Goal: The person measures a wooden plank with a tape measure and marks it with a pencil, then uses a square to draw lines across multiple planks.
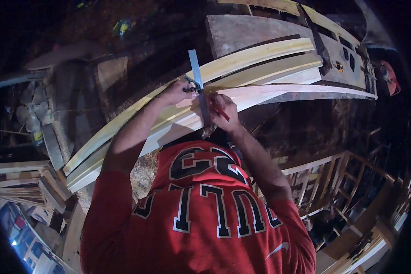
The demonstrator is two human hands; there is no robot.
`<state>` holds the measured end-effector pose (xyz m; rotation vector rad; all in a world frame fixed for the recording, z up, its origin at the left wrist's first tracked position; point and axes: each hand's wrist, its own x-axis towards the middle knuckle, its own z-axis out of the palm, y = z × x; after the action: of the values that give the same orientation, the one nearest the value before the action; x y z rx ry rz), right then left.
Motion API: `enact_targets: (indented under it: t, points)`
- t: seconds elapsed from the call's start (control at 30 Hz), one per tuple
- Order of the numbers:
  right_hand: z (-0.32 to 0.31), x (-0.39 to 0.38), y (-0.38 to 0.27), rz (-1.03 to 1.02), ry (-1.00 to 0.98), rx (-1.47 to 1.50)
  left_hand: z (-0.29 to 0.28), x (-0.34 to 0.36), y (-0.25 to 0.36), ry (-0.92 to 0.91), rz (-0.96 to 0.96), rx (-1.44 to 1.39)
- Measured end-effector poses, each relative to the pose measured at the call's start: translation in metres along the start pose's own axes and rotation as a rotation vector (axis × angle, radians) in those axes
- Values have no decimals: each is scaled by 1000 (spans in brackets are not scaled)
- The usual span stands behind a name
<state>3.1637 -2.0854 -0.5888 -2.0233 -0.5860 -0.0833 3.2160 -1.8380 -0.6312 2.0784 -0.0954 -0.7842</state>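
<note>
Long pale wooden boards [255, 57] lie side by side in front of me, running from lower left to upper right. A metal combination square [194, 66] lies across them, its blade sticking out past the far board. My left hand [174, 93] is closed around the dark head of the square. Just right of the blade, my right hand [227, 109] grips a red pencil [221, 112] close to the wood. The pencil's tip is hidden by my fingers. Below the hands, the near part of the blade is in shadow.
A worn flat panel [251, 34] lies beyond the boards. Wood offcuts [27, 180] are stacked at the lower left. A slatted wooden frame [319, 182] stands at the right, near more stacked timber [365, 251]. A red object [390, 78] sits at the far right.
</note>
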Motion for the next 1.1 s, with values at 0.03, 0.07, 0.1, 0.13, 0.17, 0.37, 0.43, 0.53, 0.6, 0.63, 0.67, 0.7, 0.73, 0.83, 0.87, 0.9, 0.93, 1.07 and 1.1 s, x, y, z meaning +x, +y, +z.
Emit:
enact_targets:
  t: [0.03, 0.07, 0.1, 0.13, 0.17, 0.37, 0.43, 0.53, 0.6, 0.63, 0.67, 0.7, 0.73, 0.83, 0.87, 0.9, 0.93, 1.07, 1.1]
  points:
    - [0, 2, 3, 13, -31, -30, -1, 1, 0, 9, 15, -16]
    - [1, 2, 6, 27, -62, -60, -1, 1, -3, 9, 17, -14]
    - [2, -2, 5, 26, -59, -61, -1, 1, -5, 12, 24, 45]
    - [3, -6, 2, 9, -33, -1, 1, 3, -10, 21, 30, 102]
    - [4, -7, 1, -8, -8, 59, 2, 6, -14, 26, 32, 101]
    - [3, -9, 9, 110, -97, -99, 6, 12, -22, -29, -18, -55]
    - [-3, -18, 1, -8, -55, -15, 5, 11, -21, 8, 4, 7]
    - [-25, -10, -20, 70, -22, -4, 0, 9, -18, 33, 15, 49]
    - [-35, -12, -19, 91, 103, -115, -2, 1, -9, 6, 5, 37]
    - [-35, -28, 3, 89, 112, -122, -6, 1, -1, -11, -10, 51]
    - [-32, -52, 33, 297, 161, -16, -8, 2, 5, -29, -27, 66]
    - [-34, -64, 50, 504, 199, 99, -9, 0, 3, -27, -27, 67]
    - [-41, -67, 51, 502, 193, 104, -12, -6, -4, 11, 18, -26]
    - [-55, -82, 43, 850, 237, 434, -25, -33, 2, 95, 101, -71]
    - [-52, -87, 46, 800, 260, 363, -29, -38, -10, 135, 53, -188]
    - [-50, -92, 48, 749, 283, 293, -30, -41, -20, 175, 4, -305]
    - [-52, -99, 46, 767, 309, 289, -22, -54, 13, 352, -155, -411]
    - [-50, -80, 8, 1136, 43, 756, 2, -80, 3, 297, -140, -625]
    - [-46, -75, 2, 1145, -21, 926, 14, -87, 13, 288, -140, -620]
